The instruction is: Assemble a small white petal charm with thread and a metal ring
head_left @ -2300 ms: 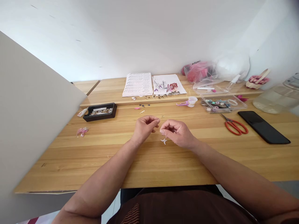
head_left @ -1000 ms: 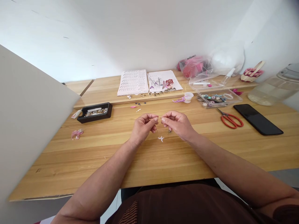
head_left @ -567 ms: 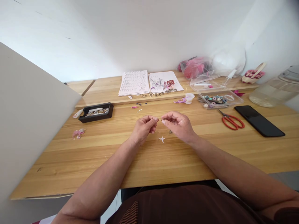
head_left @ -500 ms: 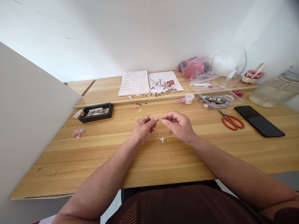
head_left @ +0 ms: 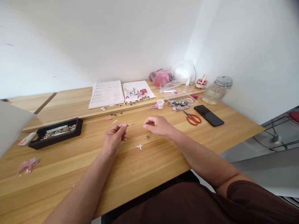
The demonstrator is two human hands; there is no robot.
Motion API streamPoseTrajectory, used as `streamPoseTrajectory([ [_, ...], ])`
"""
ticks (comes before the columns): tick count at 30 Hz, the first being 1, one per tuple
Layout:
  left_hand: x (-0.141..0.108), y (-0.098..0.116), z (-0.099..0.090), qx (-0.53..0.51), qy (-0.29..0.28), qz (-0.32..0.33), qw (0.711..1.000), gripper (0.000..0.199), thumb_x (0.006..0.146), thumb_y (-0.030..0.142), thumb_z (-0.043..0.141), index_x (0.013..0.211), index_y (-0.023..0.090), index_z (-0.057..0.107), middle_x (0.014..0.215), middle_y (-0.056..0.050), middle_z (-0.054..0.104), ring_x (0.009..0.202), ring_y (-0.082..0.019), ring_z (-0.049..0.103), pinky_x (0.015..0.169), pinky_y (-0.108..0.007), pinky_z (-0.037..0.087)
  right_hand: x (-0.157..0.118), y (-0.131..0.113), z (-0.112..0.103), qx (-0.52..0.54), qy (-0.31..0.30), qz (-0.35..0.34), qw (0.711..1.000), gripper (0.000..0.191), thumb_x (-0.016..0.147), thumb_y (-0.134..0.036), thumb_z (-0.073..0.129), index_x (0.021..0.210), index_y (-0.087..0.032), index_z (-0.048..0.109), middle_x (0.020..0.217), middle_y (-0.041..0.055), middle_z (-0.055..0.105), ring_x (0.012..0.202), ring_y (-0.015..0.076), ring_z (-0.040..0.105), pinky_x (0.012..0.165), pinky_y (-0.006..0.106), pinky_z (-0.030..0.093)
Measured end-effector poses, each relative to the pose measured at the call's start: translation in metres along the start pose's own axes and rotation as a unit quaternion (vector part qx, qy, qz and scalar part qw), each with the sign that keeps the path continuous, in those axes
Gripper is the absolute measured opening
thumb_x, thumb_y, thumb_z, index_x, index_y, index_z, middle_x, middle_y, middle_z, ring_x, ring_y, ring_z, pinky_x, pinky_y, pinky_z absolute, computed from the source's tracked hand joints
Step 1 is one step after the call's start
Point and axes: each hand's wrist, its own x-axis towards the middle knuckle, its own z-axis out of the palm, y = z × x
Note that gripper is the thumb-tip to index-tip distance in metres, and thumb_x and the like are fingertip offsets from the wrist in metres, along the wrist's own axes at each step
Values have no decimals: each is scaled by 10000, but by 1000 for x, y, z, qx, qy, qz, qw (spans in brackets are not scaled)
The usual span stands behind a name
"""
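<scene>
My left hand (head_left: 115,137) is held over the desk with thumb and forefinger pinched. What sits in the pinch is too small to make out. To its right, my right hand (head_left: 157,126) has its fingers curled in against the thumb, and anything in them is hidden. A gap separates the two hands. A tiny metal-looking piece (head_left: 133,124) lies between them on the wood. Just below the right hand is a small round dark-metal piece (head_left: 147,137). A white three-pointed cutout (head_left: 139,146) lies nearer to me.
At left stand a black tray (head_left: 79,127) of beads and a glue tube (head_left: 27,138); pink ribbon-like bits (head_left: 28,165) lie nearer. Paper sheets (head_left: 106,93) rest on the raised ledge. Rightward are a small cup (head_left: 160,104), a clear box (head_left: 179,103), red-handled scissors (head_left: 193,119), a phone (head_left: 208,115) and a jar (head_left: 216,90).
My hands have moved apart; before, their fingertips nearly met. The view has turned to the right, so the desk items appear further left.
</scene>
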Motion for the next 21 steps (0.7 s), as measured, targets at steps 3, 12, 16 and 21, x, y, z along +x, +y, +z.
streamPoseTrajectory([
  [3,3,-2,-1,2,9,0,1000,408,618,461,854,792,153,651,578,52,546,483,-65,496,441,-167,393,-9,9,-40,-167,-20,0,986,209,838,-352,670,689,-206,682,726,48,717,635,173,582,591,300,330],
  [12,7,-4,3,-25,2,30,999,399,642,482,831,753,152,636,562,42,550,469,-69,497,429,-176,420,-65,94,-149,-377,28,311,872,285,858,-397,626,785,-148,743,767,184,704,694,268,633,615,372,356],
  [16,6,-3,4,-19,-20,44,999,358,722,472,783,773,147,641,559,45,545,453,-63,490,440,-182,439,-69,106,-153,-360,33,312,878,188,844,-310,663,804,-143,742,815,223,710,711,251,634,636,384,381],
  [21,9,-3,4,-10,-20,39,999,226,818,344,725,790,134,646,574,42,549,452,-65,514,441,-184,448,-60,99,-150,-386,-15,301,872,286,789,-348,667,554,-185,648,649,159,668,628,279,599,587,377,371],
])
